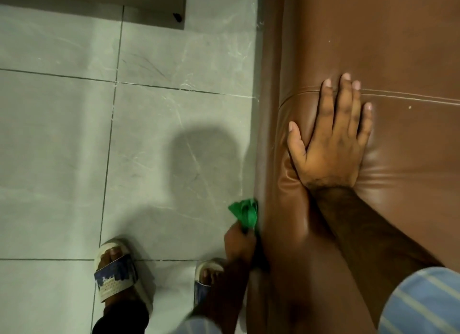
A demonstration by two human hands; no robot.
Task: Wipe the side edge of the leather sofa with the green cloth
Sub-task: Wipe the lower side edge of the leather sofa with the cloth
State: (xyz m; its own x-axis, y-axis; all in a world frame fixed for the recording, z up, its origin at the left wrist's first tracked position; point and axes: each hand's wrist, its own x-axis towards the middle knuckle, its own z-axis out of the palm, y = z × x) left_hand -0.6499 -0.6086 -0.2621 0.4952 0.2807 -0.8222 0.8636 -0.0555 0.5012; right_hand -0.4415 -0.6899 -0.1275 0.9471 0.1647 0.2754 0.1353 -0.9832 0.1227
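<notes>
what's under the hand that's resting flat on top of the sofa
Brown leather of the sofa, with a stitched seam running beneath the fingers of the right hand. The leather dimples around the palm. Whatever lies directly under the palm is covered.

- Grey tiled floor (62, 139) with dark grout lines and pale scuff marks.
- Rounded shadow (202, 159) on the tiles.
- Two slippers: one (117, 271) far left, another (205, 275) partly hidden.
- Grey furniture base (154, 0) at top, with a small black foot (178, 17).
</notes>
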